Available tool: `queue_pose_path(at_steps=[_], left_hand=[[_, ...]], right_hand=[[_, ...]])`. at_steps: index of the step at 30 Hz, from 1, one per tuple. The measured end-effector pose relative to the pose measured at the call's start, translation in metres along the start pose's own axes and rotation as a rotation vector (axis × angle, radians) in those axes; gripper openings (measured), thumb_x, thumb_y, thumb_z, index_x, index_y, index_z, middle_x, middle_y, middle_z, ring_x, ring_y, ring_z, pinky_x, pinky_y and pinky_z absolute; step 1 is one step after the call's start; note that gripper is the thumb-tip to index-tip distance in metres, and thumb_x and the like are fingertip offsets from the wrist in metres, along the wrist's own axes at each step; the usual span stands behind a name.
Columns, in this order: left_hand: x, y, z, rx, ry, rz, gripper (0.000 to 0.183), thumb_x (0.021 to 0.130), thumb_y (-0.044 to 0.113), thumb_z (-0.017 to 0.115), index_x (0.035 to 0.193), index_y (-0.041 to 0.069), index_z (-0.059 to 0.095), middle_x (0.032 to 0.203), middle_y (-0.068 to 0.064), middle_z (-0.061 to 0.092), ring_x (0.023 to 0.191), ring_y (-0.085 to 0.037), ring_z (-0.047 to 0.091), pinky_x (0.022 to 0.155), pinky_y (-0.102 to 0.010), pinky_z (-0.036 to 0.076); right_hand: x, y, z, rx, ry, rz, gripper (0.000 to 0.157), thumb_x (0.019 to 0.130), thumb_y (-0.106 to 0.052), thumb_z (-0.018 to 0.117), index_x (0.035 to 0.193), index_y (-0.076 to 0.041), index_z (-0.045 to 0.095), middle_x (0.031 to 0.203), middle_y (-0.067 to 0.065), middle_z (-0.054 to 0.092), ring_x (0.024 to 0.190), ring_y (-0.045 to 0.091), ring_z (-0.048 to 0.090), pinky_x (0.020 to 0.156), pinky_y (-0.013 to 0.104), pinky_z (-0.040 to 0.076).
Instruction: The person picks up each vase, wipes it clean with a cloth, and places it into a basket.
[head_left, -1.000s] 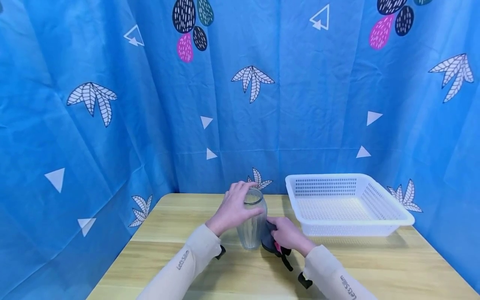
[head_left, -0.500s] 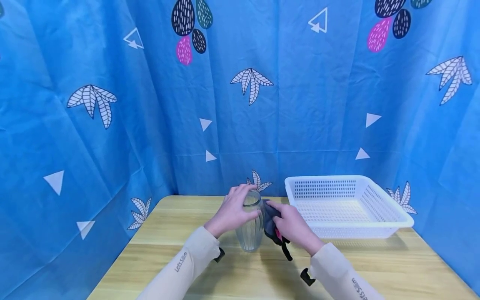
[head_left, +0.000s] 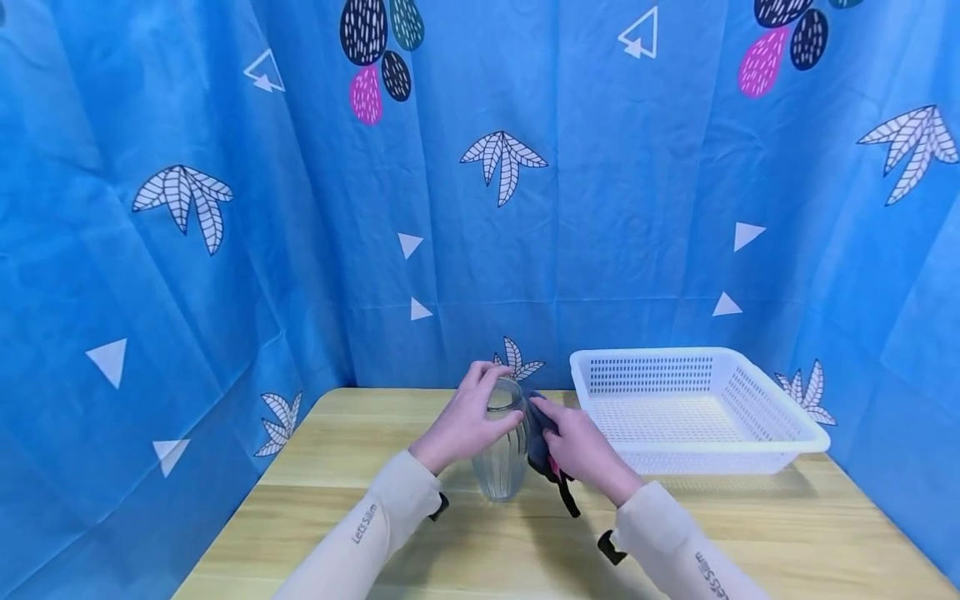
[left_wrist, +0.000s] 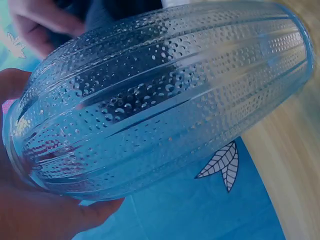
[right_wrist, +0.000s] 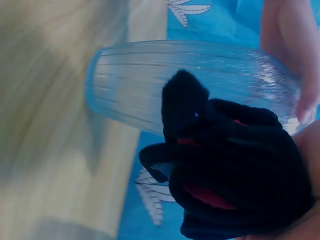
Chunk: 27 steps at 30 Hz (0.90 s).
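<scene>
A clear ribbed glass vase [head_left: 498,471] stands on the table, its dimpled sides filling the left wrist view. My left hand [head_left: 467,423] grips it around the neck, thumb and fingers on either side of the rim. In my right hand [head_left: 588,450] is a bunched dark grey and black cloth item [right_wrist: 240,165] with pink-red inner parts and a black strap dangling below. It lies right against the vase's right side, my index finger extended along its top. Its exact kind is hidden by the folds.
A white perforated plastic basket [head_left: 716,446] sits on the right part of the wooden table [head_left: 360,483], just beyond my right hand. A blue patterned curtain [head_left: 495,267] closes off the back and both sides.
My right hand has moved up along the vase's side with the cloth item, from about mid-height to near the neck. The left hand and the vase stay nearly in place.
</scene>
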<state>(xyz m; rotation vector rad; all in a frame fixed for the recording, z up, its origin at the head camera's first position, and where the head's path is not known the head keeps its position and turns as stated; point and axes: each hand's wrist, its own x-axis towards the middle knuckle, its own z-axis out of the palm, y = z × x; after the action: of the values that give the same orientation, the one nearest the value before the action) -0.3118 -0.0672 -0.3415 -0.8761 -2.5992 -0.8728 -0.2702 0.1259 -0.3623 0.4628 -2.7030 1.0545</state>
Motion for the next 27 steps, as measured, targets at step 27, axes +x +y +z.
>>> queue_pose_path(at_steps=[27], left_hand=[[0.000, -0.004, -0.002, 0.121, -0.003, -0.009, 0.066, 0.080, 0.058, 0.059, 0.137, 0.036, 0.036, 0.138, 0.017, 0.039, 0.127, -0.015, 0.033, 0.097, -0.047, 0.032]], right_hand=[[-0.013, -0.006, 0.001, 0.038, 0.000, 0.025, 0.050, 0.085, 0.001, 0.052, 0.132, -0.014, 0.051, 0.069, 0.002, 0.057, 0.035, 0.009, 0.049, 0.039, 0.028, 0.043]])
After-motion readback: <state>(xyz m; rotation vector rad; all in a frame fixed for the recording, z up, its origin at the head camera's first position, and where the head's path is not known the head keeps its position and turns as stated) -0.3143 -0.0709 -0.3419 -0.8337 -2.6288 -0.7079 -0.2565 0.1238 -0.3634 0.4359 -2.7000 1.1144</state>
